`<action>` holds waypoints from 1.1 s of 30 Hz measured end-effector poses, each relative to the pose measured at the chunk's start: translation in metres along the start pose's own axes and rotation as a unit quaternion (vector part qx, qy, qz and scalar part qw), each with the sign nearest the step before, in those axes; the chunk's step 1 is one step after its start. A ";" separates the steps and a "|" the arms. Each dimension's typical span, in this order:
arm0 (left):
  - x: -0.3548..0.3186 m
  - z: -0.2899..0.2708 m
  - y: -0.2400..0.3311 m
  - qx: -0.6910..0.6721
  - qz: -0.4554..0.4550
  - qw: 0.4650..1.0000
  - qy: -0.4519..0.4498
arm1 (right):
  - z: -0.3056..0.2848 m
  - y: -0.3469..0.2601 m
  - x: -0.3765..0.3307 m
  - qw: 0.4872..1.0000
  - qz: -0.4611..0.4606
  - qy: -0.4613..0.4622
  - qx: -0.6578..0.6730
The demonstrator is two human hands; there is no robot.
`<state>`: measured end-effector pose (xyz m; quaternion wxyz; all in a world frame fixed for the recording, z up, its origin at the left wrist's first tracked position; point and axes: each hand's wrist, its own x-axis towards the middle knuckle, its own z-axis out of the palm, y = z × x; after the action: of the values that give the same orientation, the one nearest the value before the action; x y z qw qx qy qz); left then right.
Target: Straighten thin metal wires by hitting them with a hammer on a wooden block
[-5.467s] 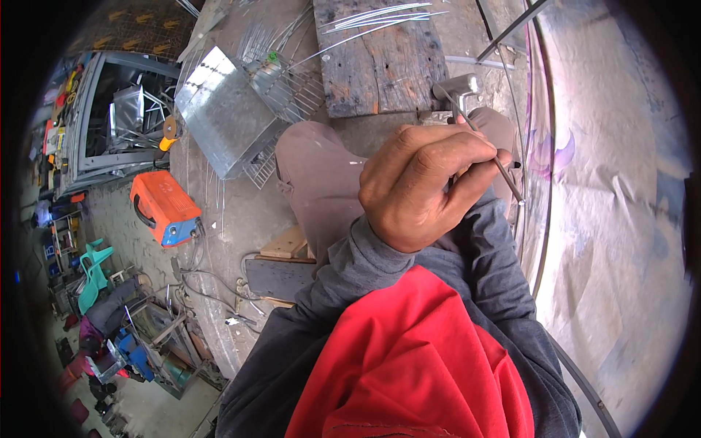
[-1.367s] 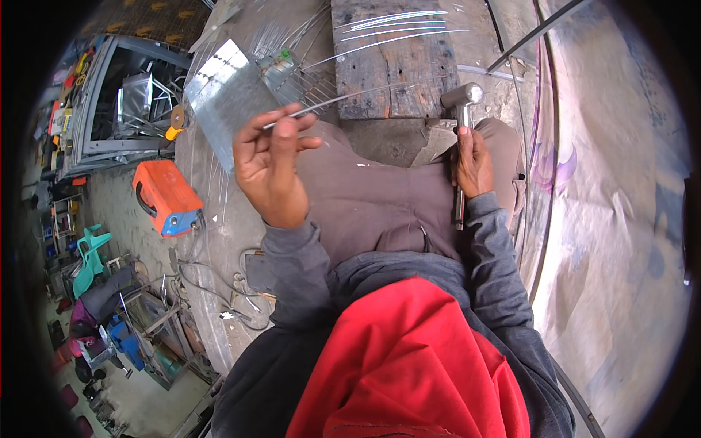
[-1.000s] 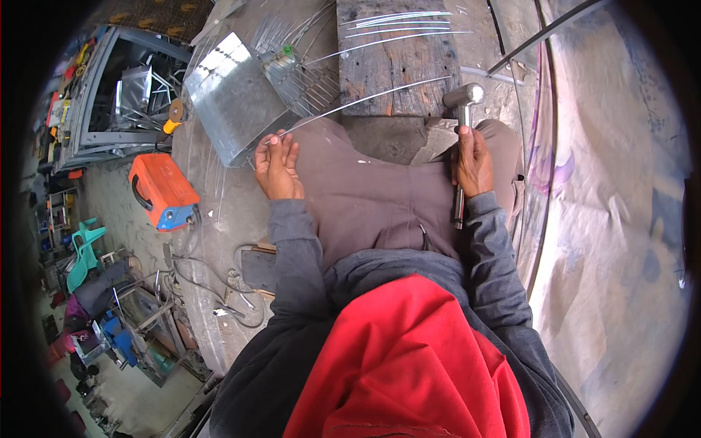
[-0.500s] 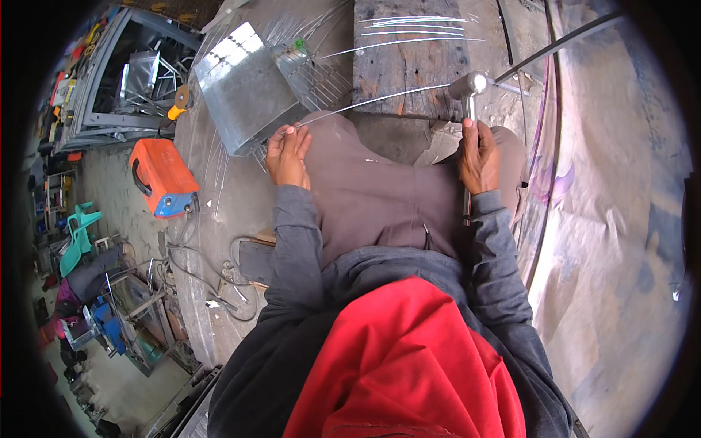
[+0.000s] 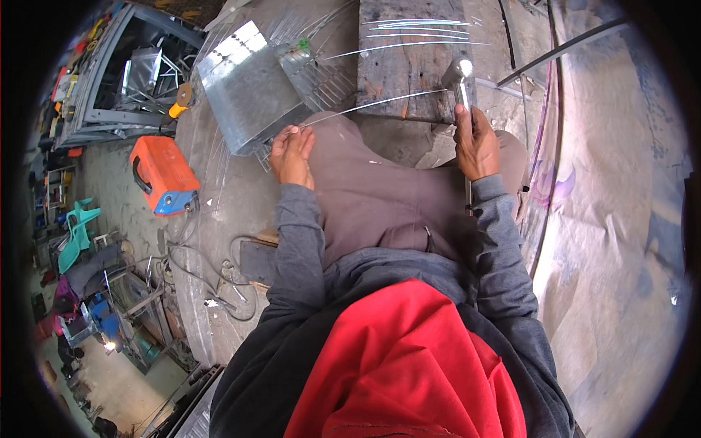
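Observation:
My right hand [image 5: 478, 144] is wrapped around the handle of a metal hammer [image 5: 459, 73], whose shiny rounded head is over the right edge of a worn wooden board [image 5: 409, 69]. A thin metal rod [image 5: 387, 100] runs from the fingertips of my left hand [image 5: 293, 155] to the board, its far end close to the hammer head. My left thumb and fingers pinch the near end of that rod. Several similar rods [image 5: 420, 29] lie across the far part of the board. Whether the hammer touches the rod I cannot tell.
A sheet-metal box [image 5: 252, 91] stands beyond my left hand, beside a bundle of thin rods [image 5: 325, 84]. Left of it are an orange machine [image 5: 164, 175] with cables and a yellow-handled grinder [image 5: 179, 102]. A long dark bar [image 5: 562, 50] slants at the right. Another person [image 5: 95, 270] is at far left.
My right hand and the hammer have moved slightly up and to the left in the picture. My left hand stays nearly still on the rod. A bright spot has appeared near the other person.

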<state>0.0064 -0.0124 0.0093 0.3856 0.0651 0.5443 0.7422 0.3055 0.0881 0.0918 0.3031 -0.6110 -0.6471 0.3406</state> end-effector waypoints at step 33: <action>0.001 0.004 -0.002 -0.001 0.002 1.000 -0.003 | -0.013 0.051 0.027 0.995 -0.020 0.097 -0.020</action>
<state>0.0088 -0.0079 0.0087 0.3860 0.0684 0.5420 0.7434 0.3443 0.1167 0.0576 0.3588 -0.6342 -0.6334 0.2603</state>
